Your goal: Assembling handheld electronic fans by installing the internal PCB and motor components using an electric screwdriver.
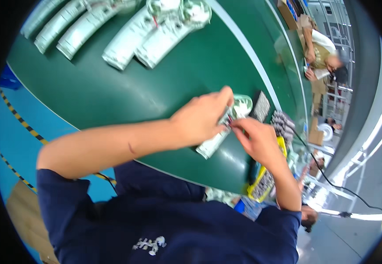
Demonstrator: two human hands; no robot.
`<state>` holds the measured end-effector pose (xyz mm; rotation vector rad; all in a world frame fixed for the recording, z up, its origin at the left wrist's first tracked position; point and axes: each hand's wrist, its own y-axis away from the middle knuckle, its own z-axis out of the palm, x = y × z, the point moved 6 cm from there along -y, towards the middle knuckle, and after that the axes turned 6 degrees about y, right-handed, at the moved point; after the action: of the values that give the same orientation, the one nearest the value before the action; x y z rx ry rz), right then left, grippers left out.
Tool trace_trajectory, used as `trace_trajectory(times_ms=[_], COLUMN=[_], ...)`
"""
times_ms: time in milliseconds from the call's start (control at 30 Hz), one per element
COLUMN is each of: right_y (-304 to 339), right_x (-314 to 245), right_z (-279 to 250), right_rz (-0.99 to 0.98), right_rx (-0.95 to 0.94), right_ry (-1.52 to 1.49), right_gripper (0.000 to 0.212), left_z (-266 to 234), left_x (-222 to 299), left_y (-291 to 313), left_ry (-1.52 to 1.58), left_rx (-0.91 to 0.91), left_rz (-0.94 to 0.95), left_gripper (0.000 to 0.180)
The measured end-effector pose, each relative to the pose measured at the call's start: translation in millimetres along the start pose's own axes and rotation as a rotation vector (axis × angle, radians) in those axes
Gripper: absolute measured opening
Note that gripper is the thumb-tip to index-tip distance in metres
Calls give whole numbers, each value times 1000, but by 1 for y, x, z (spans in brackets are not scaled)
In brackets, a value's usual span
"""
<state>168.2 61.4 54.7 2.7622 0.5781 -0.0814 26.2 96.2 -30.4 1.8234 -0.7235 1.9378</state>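
Note:
On the green table before me lies a pale, long plastic housing (212,146) with a rounded end full of white wires. My left hand (199,116) bends over it from the left, its fingers curled down on the housing and partly hiding it. From the right my right hand (259,137) reaches to the housing's middle. Its thumb and forefinger pinch a thin reddish wire (230,119), whose far end is too small to make out. Farther off at the upper left rest several similar pale housings (127,37), some with coiled wires and a bit of red showing.
Right of my hands stand a dark block with a speckled grey face (261,107), a bundle of grey ribbed parts (283,125) and a yellow bin (261,187). A pale stripe (243,42) crosses the green table (125,94). Another person (320,53) works beyond it.

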Motion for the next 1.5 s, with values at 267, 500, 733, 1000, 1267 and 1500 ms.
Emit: trace_trajectory(times_ms=[267, 500, 733, 1000, 1267, 1500], right_y=[-103, -184, -101, 221, 312, 266], right_x=[101, 282, 122, 105, 258, 283], right_z=[-69, -47, -28, 10, 88, 96], right_rz=[-47, 462, 19, 464, 1148, 996], right_rx=[530, 462, 869, 1091, 842, 531], right_ry=[60, 95, -437, -356, -104, 110], right_gripper=[12, 22, 37, 8, 27, 35], left_z=[-102, -143, -155, -67, 4, 17], left_x=[77, 60, 38, 51, 43, 45], left_y=[7, -16, -34, -30, -26, -18], left_ry=[-533, -1111, -1140, -774, -504, -512], left_rx=[724, 539, 302, 44, -69, -107], left_rz=[437, 244, 130, 271, 148, 226], left_gripper=[36, 57, 8, 5, 7, 12])
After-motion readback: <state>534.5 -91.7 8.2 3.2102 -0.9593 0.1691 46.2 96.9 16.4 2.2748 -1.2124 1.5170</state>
